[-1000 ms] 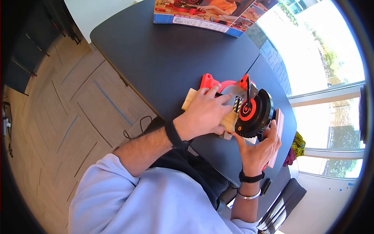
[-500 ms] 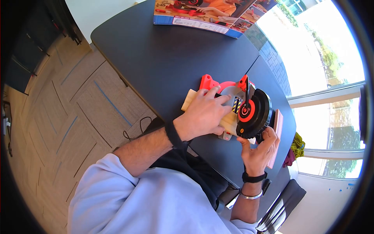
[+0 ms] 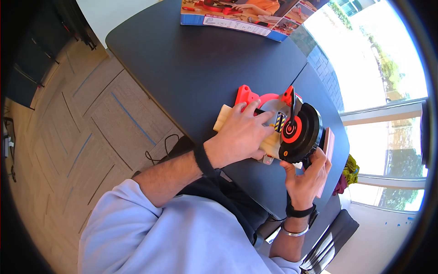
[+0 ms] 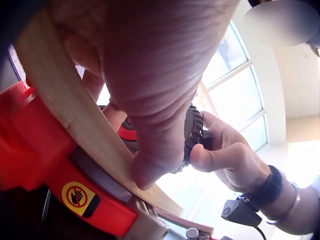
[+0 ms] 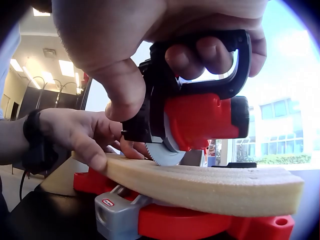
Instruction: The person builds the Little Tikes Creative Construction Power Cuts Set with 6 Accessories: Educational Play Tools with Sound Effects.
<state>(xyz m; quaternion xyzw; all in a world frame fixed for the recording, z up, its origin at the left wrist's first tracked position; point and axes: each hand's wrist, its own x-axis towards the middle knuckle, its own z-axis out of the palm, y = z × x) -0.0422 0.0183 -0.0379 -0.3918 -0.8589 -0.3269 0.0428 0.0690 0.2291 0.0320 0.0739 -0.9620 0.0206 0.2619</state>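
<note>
A toy miter saw with a black guard (image 3: 312,130) and a red base (image 3: 246,95) sits on the dark table. Across its base lies a pale wooden board (image 5: 210,187). My left hand (image 3: 242,137) holds the board, thumb along the near edge and fingers reaching over the top. At the other side my right hand (image 3: 306,182) grips the saw's black handle (image 5: 242,67), fingers curled through its loop and thumb against the guard. The toothed silver blade (image 5: 167,156) comes down right at the board's top edge in the right wrist view.
A large printed box (image 3: 228,23) stands at the table's far edge. Pinkish boards (image 3: 327,141) lie right of the saw. Crumpled green and maroon cloth (image 3: 350,171) and a dark chair (image 3: 335,235) are by the window. The tabletop (image 3: 182,68) stretches away to the left.
My right hand's fingers have drawn in and curl more around the handle, its thumb shifting slightly. The left hand keeps its place on the board; the saw head has tilted only a little.
</note>
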